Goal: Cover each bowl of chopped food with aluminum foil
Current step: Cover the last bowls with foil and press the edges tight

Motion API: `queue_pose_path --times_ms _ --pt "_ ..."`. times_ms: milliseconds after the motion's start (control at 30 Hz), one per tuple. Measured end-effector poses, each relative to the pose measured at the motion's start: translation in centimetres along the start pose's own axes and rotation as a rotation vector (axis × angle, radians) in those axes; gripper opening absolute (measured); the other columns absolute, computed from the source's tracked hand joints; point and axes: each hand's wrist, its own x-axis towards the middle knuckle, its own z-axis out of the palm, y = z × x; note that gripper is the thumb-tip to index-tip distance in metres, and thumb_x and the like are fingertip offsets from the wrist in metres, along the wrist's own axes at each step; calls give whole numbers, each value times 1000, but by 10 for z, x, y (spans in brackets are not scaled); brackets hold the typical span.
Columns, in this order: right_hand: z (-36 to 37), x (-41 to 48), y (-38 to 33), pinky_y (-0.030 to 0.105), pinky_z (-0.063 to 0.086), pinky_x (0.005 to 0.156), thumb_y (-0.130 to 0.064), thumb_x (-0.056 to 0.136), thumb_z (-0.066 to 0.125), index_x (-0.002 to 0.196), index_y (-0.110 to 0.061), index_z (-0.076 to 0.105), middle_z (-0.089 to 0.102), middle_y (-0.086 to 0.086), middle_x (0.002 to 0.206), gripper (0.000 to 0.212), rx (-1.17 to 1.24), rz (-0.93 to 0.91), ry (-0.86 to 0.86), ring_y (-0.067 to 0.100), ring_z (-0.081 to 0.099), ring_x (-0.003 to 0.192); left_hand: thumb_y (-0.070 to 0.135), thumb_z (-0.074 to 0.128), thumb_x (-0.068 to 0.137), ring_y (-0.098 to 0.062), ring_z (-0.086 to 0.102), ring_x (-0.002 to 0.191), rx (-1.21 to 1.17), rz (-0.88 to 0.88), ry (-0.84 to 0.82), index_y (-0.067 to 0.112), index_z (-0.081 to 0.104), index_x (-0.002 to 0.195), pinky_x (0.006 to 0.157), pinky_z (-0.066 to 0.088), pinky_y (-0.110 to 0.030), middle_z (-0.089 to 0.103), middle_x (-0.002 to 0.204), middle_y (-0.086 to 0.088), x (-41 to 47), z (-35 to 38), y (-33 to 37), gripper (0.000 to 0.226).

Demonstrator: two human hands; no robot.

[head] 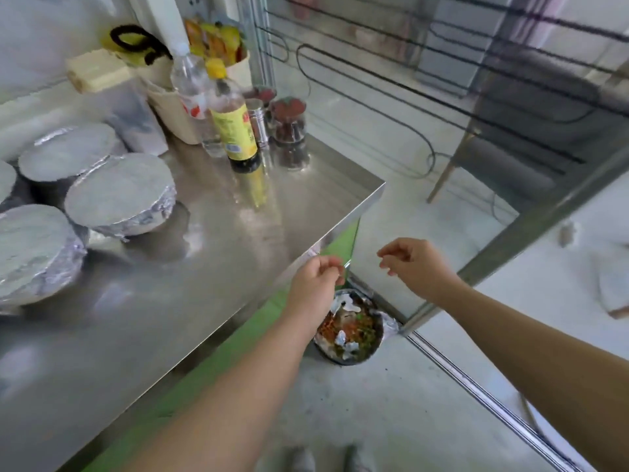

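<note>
My left hand (316, 277) has its fingers curled with thumb against fingertips; whether it pinches anything, I cannot tell; my right hand (417, 264) hangs loosely curled, holding nothing visible. Directly below the left hand, on the floor, sits the uncovered bowl (340, 361) of chopped food (355, 325), with torn foil scraps (342, 337) lying in it; 4 foil-covered bowls (121, 195) stand well left of both hands on the steel table (204, 250). I judge this bowl needs lifting level, scraps picked out, then 1 fresh sheet pressed round the rim.
</note>
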Motion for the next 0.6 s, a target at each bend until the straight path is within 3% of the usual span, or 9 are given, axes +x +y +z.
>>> queue_pose_path --times_ms 167,267,333,433,600 --pt "11 46 76 18 43 61 -11 98 61 104 -15 73 68 -9 85 15 -58 120 -6 13 66 82 7 47 99 -12 67 90 92 -14 -19 26 64 97 85 55 -29 71 99 5 50 29 -32 25" --pt "37 87 125 12 41 64 -14 100 58 112 -17 74 69 -6 98 19 -132 169 -31 5 59 82 7 47 100 -13 67 94 152 6 -20 26 63 97 86 55 -31 69 98 7 97 47 -63 25" --pt "60 119 163 17 47 82 -16 102 54 117 -20 73 71 -3 117 24 -187 200 -71 11 62 97 9 47 101 -15 67 98 184 18 -24 28 62 95 88 56 -34 69 99 7 131 59 -88 26" --pt "106 167 223 28 42 105 -18 105 48 126 -21 69 66 -3 132 30 -253 214 -169 17 60 120 12 44 104 -13 66 98 274 69 -40 30 62 98 91 55 -35 67 100 10 183 75 -133 25" --pt "188 241 303 39 47 101 -22 106 44 127 -10 67 66 12 126 33 -249 204 -263 31 60 118 13 44 104 -9 64 87 341 156 -28 24 63 110 73 51 -25 67 102 13 257 96 -200 22"
